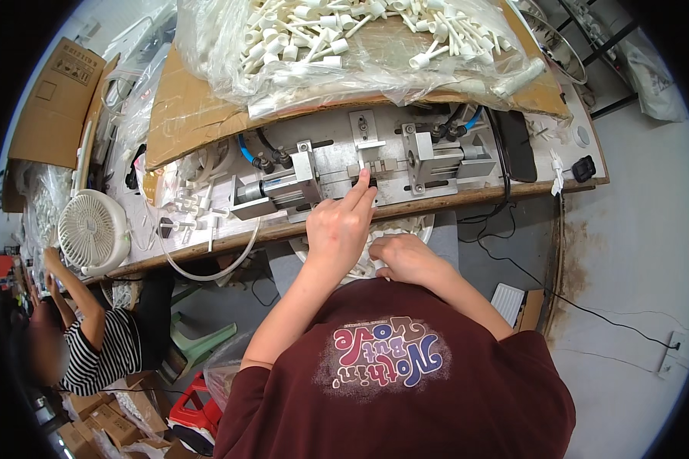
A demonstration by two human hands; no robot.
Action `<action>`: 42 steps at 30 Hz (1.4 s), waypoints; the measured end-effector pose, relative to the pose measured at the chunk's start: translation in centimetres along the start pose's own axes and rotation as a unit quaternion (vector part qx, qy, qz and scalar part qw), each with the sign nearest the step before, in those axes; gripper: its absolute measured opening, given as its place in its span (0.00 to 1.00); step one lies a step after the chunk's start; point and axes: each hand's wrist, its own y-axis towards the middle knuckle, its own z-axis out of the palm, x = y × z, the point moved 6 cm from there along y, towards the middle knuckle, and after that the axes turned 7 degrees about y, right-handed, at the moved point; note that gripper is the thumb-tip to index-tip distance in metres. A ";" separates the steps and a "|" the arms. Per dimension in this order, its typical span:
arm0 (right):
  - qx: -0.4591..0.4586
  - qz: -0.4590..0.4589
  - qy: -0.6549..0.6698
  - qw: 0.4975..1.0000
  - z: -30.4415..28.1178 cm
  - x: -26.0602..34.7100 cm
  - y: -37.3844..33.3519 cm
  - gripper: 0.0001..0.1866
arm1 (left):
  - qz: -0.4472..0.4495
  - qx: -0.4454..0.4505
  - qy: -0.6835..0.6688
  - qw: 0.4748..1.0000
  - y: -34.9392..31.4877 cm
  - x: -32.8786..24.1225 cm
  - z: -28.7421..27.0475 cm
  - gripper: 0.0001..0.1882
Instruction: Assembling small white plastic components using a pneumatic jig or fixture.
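Note:
My left hand (338,231) reaches up to the metal fixture (375,167) at the table's front edge. Its index finger is stretched out, and the tip touches the small block at the middle of the fixture, next to a white plastic part (364,153). A dark piece shows just under that fingertip; the thumb is hidden. Low at my lap, my right hand (409,258) is curled over a round bowl (430,229) of white plastic parts. Its fingertips are closed among the parts, and what they hold cannot be made out.
Cylinder clamps (283,183) with blue hoses flank the fixture. Behind stands a cardboard tray (184,115) heaped with white plastic parts. A white fan (92,229) and loose parts are on the left, a black phone (517,147) on the right. A co-worker (107,336) sits at far left.

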 end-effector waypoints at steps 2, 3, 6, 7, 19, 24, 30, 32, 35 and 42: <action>-0.006 0.003 -0.001 1.000 -0.1 -0.3 0.0 0.15 | 0.015 0.004 -0.011 1.000 0.2 0.0 -0.1 0.16; -0.008 0.008 -0.001 1.000 -0.2 -0.5 0.0 0.15 | 0.023 0.006 -0.017 1.000 0.3 0.0 -0.2 0.15; -0.020 0.024 -0.018 0.999 0.0 -1.0 -0.1 0.15 | 0.020 0.006 -0.021 1.000 0.4 0.0 -0.1 0.15; -0.026 0.031 -0.031 0.999 -0.2 -1.2 0.0 0.15 | 0.016 0.006 -0.023 1.000 0.5 0.1 -0.1 0.14; -0.162 -0.020 0.034 0.986 -8.4 4.2 -2.0 0.16 | 0.006 -0.009 -0.045 0.999 0.1 0.4 0.0 0.13; -0.324 -0.103 0.136 0.931 -13.9 6.4 -1.8 0.08 | 0.007 -0.015 -0.045 0.999 -0.4 0.4 0.1 0.14; -0.452 -0.105 0.108 0.879 -21.7 7.4 1.8 0.06 | -0.007 0.004 -0.128 0.992 -2.2 -0.5 -0.9 0.15; -0.476 -0.156 0.027 0.865 -23.4 7.1 4.4 0.07 | -0.008 0.032 -0.162 0.986 -3.0 -0.7 -1.3 0.14; -0.473 -0.174 -0.049 0.862 -25.3 6.5 9.2 0.13 | -0.043 0.045 -0.209 0.976 -4.6 -0.5 -1.6 0.24; -0.370 -0.083 -0.190 0.906 -25.8 4.5 16.6 0.32 | 0.013 -0.040 -0.206 0.978 -5.9 0.0 -2.7 0.52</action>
